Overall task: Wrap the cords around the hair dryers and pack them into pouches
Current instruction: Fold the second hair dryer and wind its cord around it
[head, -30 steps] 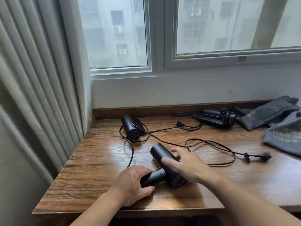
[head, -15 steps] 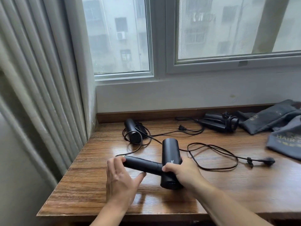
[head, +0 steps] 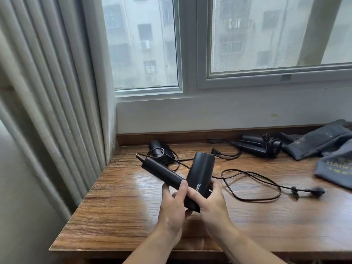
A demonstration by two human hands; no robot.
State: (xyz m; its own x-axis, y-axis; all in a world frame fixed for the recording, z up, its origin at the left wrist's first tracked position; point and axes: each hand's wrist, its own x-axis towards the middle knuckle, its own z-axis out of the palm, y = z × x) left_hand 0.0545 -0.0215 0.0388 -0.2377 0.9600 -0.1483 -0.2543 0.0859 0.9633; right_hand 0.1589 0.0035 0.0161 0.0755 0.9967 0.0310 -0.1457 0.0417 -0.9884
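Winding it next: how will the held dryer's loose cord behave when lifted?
Probably floppy: the cord lies in slack loops on the table. Its plug likely drags behind the dryer. Thin, so apt to tangle.

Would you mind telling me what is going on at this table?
A person holds a black hair dryer above the wooden table, left hand on the handle, right hand gripping the barrel. Its cord trails unwrapped across the table to the plug. Another hair dryer lies back left, a third hair dryer back right beside grey pouches.
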